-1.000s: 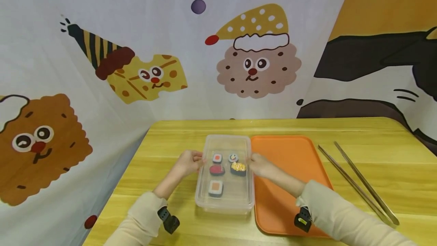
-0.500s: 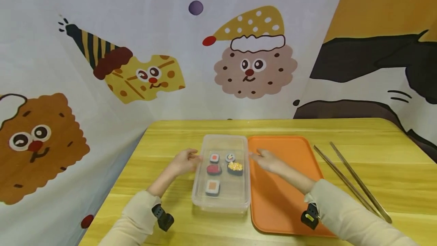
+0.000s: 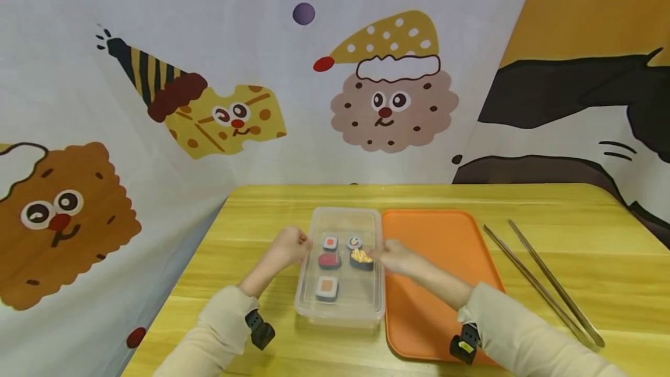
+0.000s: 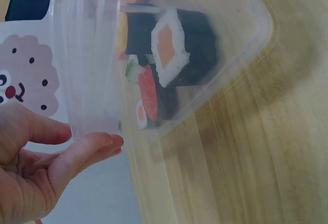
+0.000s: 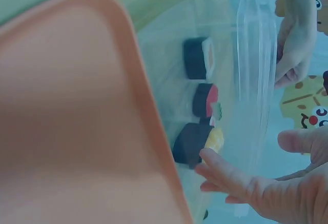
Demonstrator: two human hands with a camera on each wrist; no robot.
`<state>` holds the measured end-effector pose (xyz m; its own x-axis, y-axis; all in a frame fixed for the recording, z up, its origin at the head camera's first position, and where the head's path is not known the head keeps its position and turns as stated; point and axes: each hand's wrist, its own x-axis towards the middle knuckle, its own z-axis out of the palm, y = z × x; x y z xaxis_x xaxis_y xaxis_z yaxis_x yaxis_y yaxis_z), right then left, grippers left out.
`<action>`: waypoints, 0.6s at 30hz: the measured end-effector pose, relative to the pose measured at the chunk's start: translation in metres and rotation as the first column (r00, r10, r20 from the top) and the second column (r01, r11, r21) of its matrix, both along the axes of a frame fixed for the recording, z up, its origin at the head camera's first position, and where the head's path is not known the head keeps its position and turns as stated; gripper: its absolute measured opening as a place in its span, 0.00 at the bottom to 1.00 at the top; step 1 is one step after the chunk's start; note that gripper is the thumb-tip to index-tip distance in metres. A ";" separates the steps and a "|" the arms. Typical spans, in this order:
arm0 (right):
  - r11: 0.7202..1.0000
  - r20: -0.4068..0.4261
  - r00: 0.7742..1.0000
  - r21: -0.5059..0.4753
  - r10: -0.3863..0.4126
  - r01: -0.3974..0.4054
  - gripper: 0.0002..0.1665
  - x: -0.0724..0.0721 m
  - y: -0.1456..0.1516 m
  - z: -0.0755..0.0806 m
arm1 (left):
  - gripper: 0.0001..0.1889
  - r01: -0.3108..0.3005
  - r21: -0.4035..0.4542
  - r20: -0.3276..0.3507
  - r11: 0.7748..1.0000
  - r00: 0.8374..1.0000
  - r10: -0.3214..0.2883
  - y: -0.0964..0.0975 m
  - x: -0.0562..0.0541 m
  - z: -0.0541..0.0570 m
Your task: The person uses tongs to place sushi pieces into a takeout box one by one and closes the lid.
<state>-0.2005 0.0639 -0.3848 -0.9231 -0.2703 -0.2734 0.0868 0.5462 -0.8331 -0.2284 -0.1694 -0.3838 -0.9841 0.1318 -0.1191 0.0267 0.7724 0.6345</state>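
A clear plastic food box (image 3: 340, 307) with its lid (image 4: 89, 55) on stands on the wooden table. Inside are several sushi pieces, among them a square roll (image 3: 327, 288), a red-topped piece (image 3: 329, 260) and one with yellow topping (image 3: 362, 258). My left hand (image 3: 289, 247) is at the box's left side, pinching the lid's rim between thumb and fingers. On the opposite side, my right hand (image 3: 402, 258) has its straight fingers (image 5: 225, 175) against the box wall below the rim. Its thumb (image 5: 297, 141) stands apart from them, above the lid.
An orange tray (image 3: 439, 319) lies right beside the box, under the right forearm. Farther right, long metal tongs (image 3: 544, 284) rest on the table (image 3: 251, 208). A cartoon-printed cloth (image 3: 303, 162) hangs behind the table.
Half a second ago both hands were slightly away from the box, fingers spread. Now they are back at the lid's sides, the right thumb over its edge. Box, tray and tongs stay put.
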 end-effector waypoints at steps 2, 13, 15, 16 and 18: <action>0.999 0.040 0.999 -0.042 -0.022 0.023 0.30 0.002 -0.002 0.001 | 0.12 -0.010 -0.024 -0.003 1.000 1.000 0.009 0.001 0.001 0.002; 0.980 0.106 0.994 -0.194 -0.031 0.051 0.31 0.009 -0.008 0.003 | 0.17 -0.050 -0.084 0.072 0.995 0.996 0.057 0.008 -0.001 0.012; 0.977 0.108 0.994 -0.210 -0.022 0.044 0.31 0.009 -0.008 0.004 | 0.14 -0.051 -0.083 0.079 0.995 0.995 0.058 0.007 -0.002 0.012; 0.976 0.108 0.994 -0.214 -0.018 0.041 0.32 0.009 -0.007 0.004 | 0.13 -0.048 -0.083 0.080 0.995 0.995 0.054 0.006 -0.002 0.012; 0.977 0.106 0.994 -0.212 -0.005 0.028 0.32 0.008 -0.006 0.003 | 0.11 -0.035 -0.059 0.083 0.998 0.996 0.040 0.004 -0.003 0.011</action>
